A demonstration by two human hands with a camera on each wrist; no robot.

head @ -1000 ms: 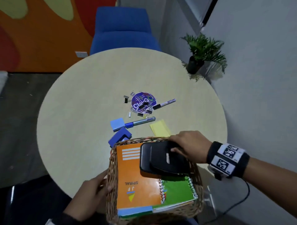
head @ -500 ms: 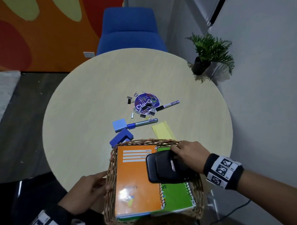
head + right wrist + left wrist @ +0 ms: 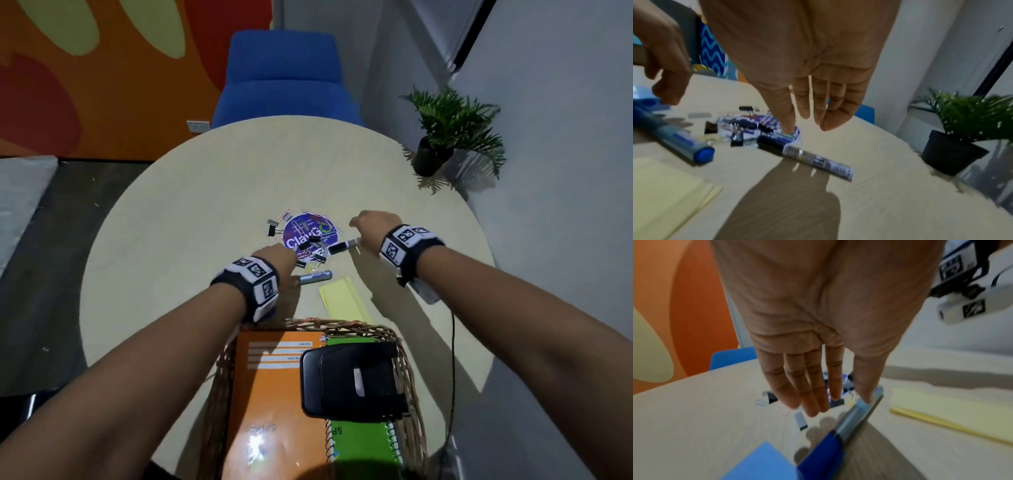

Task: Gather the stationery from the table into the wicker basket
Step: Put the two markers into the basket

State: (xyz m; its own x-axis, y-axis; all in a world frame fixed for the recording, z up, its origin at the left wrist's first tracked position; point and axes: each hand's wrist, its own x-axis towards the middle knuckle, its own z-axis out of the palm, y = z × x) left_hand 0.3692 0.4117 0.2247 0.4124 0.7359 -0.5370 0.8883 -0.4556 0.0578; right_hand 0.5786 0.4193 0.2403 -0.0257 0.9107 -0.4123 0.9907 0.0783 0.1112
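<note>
The wicker basket stands at the table's near edge and holds an orange notebook, a green notebook and a black hole punch. My left hand hovers with straight fingers just over the blue marker and holds nothing. My right hand hangs with relaxed fingers right above the black marker, which lies on the table. A yellow sticky pad lies in front of the basket. Binder clips and paper clips are scattered on a purple round sticker.
A light-blue sticky pad lies under my left wrist. A potted plant stands at the round table's far right edge by the grey wall. A blue chair sits behind the table.
My right hand let go of the hole punch in the basket and reached out over the black marker. My left hand left the basket's side and moved forward over the blue marker.
</note>
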